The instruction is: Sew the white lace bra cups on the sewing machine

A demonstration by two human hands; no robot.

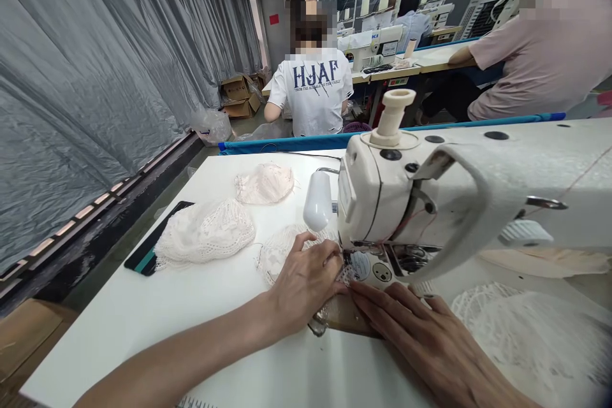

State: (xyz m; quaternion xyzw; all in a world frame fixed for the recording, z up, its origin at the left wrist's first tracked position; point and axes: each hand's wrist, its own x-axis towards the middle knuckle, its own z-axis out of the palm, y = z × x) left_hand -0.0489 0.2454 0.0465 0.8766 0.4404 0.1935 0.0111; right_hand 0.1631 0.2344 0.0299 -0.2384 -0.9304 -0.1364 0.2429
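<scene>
A piece of white lace (275, 255) lies left of the needle area of a white sewing machine (459, 185), and its edge runs toward the needle. My left hand (306, 280) is closed on that lace, with bent fingers and the thumb close to the machine bed. My right hand (421, 331) lies with its fingers stretched out and flat, their tips touching the lace edge beside the left thumb. The needle and presser foot are mostly hidden behind the machine's head and my fingers.
On the white table stand a lace pile (205, 233) over a dark board and a pale lace cup (265, 183). More white lace (530, 331) lies at right. A white lamp (318, 201) sits left of the machine head. Co-workers (313, 92) sit beyond the blue-edged table.
</scene>
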